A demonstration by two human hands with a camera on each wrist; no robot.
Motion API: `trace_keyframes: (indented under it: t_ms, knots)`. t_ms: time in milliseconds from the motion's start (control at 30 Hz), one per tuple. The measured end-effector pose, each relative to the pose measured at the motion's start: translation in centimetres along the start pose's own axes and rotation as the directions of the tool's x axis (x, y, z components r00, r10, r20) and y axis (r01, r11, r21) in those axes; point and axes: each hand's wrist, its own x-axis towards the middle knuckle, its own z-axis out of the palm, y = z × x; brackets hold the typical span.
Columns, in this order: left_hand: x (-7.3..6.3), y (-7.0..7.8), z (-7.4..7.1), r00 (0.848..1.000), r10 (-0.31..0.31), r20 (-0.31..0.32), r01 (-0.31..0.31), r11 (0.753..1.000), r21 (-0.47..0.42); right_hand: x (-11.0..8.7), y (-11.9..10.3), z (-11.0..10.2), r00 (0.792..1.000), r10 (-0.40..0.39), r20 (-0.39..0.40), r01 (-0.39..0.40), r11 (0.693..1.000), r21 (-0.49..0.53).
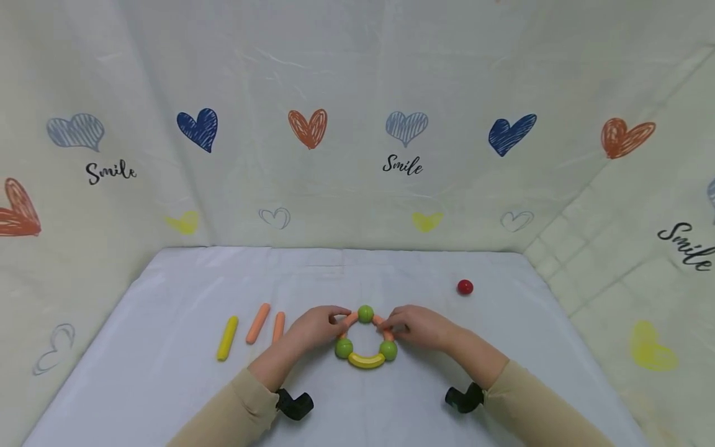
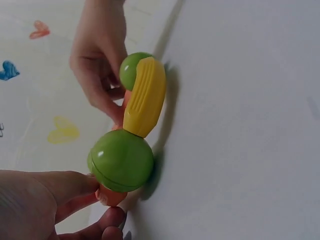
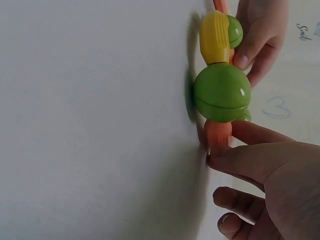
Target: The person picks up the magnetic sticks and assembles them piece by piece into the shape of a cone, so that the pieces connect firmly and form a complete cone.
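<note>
We saw the ring (image 1: 365, 314) on white cloth (image 1: 184, 292) | left hand (image 1: 318, 326) pinched one orange piece (image 1: 350, 319) at ten o'clock | right hand (image 1: 421, 328) pinched another orange piece (image 1: 388, 335) at two | yellow curved piece (image 1: 366, 361) lay at six

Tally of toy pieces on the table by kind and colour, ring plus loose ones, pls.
Green balls: 3
Curved orange pieces: 2
Curved yellow piece: 1
Straight orange sticks: 2
Straight yellow stick: 1
Red ball: 1
Total visible: 10
</note>
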Motion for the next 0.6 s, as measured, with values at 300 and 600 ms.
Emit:
trace_keyframes:
  t_ms: [300,600]
  knots:
    - [-0.51,0.2,0.98,0.999,-0.004,-0.05,0.004,1.0,0.01,0.69,-0.01,-0.95,0.997,0.068,0.043,-0.07,0.996,0.05]
    - [0.36,-0.27,0.4,0.998,-0.027,-0.063,0.027,1.0,-0.002,0.72,0.6,-0.34,0.975,0.222,0.026,-0.221,0.94,0.261]
